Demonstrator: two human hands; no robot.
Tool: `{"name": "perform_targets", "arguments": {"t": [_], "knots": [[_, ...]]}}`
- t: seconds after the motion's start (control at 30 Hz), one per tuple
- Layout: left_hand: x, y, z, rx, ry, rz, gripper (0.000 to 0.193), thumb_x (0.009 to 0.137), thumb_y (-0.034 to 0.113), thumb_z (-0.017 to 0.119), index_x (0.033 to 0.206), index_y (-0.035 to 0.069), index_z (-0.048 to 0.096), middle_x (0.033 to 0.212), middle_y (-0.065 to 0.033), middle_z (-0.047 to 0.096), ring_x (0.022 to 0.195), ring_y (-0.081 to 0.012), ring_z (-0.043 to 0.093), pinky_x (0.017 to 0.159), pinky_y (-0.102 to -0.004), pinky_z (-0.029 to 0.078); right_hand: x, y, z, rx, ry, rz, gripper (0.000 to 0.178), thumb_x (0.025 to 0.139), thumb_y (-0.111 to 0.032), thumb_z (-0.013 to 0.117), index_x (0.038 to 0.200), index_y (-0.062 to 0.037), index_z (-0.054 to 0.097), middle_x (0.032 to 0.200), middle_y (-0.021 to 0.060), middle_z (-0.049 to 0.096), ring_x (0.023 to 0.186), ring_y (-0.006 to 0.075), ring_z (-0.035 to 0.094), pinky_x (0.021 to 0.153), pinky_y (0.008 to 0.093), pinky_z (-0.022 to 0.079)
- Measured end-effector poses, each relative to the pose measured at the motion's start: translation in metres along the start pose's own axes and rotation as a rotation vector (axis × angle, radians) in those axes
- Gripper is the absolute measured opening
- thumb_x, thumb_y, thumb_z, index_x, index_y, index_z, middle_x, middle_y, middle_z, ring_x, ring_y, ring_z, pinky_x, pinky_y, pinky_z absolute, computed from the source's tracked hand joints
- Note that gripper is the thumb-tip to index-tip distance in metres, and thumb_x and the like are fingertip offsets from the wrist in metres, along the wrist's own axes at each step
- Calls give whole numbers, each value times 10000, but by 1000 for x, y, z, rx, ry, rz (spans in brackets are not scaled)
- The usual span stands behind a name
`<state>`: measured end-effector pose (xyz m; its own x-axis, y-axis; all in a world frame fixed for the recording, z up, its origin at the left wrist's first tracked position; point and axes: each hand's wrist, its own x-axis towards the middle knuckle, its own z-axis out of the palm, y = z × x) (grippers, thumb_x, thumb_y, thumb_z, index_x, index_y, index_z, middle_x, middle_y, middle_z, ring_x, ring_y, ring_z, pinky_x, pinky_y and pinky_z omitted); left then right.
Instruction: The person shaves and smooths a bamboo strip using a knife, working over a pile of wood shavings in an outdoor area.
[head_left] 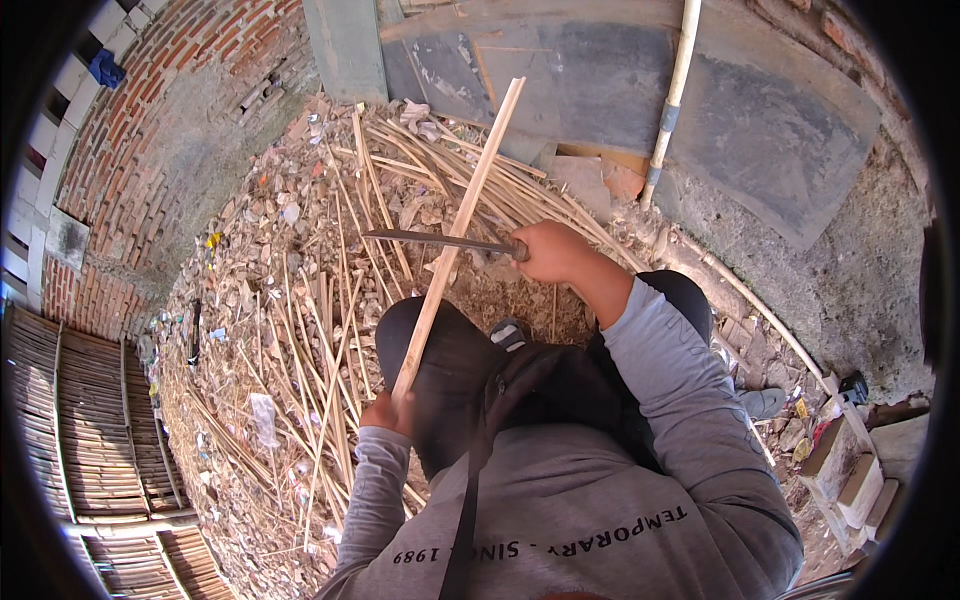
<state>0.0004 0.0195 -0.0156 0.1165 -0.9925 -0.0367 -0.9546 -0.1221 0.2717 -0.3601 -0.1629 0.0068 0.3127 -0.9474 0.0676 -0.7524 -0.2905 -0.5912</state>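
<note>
My left hand is closed around the lower end of a long, pale split bamboo strip, which slants up and away past my left knee. In my right hand is the handle of a long, dark-bladed knife. Its blade points left and crosses the strip at about mid-length; whether the edge bites into the strip I cannot tell. My fingers hide most of the knife's handle and the strip's near end.
Cut bamboo strips lie on the littered ground to my left, with more strips piled ahead. A pipe leans against the grey panel. A brick wall stands far left, a wooden stand at right.
</note>
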Motion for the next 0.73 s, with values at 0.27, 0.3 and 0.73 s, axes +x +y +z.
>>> {"name": "perform_targets", "arguments": {"t": [0.27,0.3,0.73], "knots": [[0,2,1,-14,2,-13,517,873,519,567,829,4,589,720,-272,637,729,-478,634,658,-523,505,2,1,1,17,-18,2,240,764,-263,721,917,-86,667,802,175,656,792,384,636,692,470,495],[0,1,1,-18,3,-15,517,873,518,567,829,3,589,719,-272,637,730,-477,634,659,-523,505,2,2,2,18,-17,-3,249,765,-266,725,925,-84,670,805,177,657,793,384,636,693,467,495],[-1,4,2,-20,40,6,514,878,508,564,841,-4,591,723,-277,639,722,-472,639,654,-520,508,3,4,2,63,-50,-22,370,757,-321,750,1034,-84,686,846,205,664,834,378,645,741,464,501]]}}
